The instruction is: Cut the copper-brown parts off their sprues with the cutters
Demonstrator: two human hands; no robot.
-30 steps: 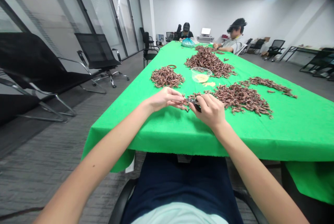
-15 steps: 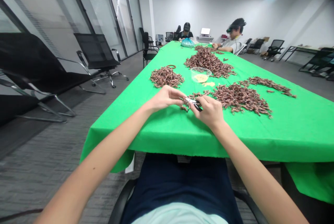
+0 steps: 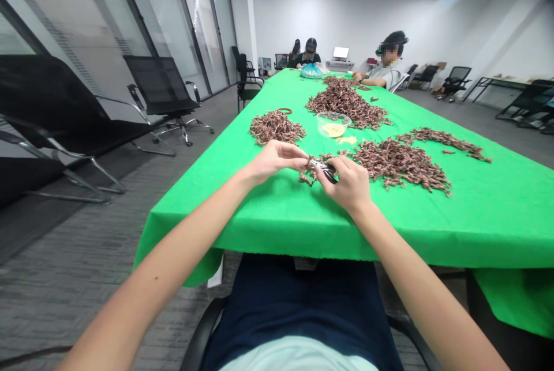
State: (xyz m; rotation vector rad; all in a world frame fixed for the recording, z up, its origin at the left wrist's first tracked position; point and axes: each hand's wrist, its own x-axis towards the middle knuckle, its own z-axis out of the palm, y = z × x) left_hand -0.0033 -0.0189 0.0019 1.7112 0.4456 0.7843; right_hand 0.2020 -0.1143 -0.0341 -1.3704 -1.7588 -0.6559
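Observation:
My right hand [image 3: 350, 183] is closed around a small pliers-like tool [image 3: 321, 167] with silver jaws and dark handles. The jaws point left, towards the fingertips of my left hand [image 3: 277, 162]. Thumb and fingers of that hand are pinched together at a small knobby brown dried piece [image 3: 310, 163], mostly hidden by the fingers and the tool. Jaws and piece meet, though the exact contact is too small to make out. Below and behind the tool lie a few loose brown pieces [image 3: 306, 178]. Close by on the right spreads a larger heap of the same pieces [image 3: 400, 162].
A clear plastic tub [image 3: 333, 124] holds pale bits, with more pale crumbs [image 3: 346, 140] before it. Brown heaps stand at left [image 3: 276, 127] and behind [image 3: 346, 102] on the green cloth [image 3: 259, 215]. Two people [image 3: 383, 68] sit further along the table. Office chairs [image 3: 164, 85] stand left.
The tool in my right hand has turned slightly, its silver part now showing narrower. My left fingers have shifted a little at the brown piece. Both hands otherwise stay in place.

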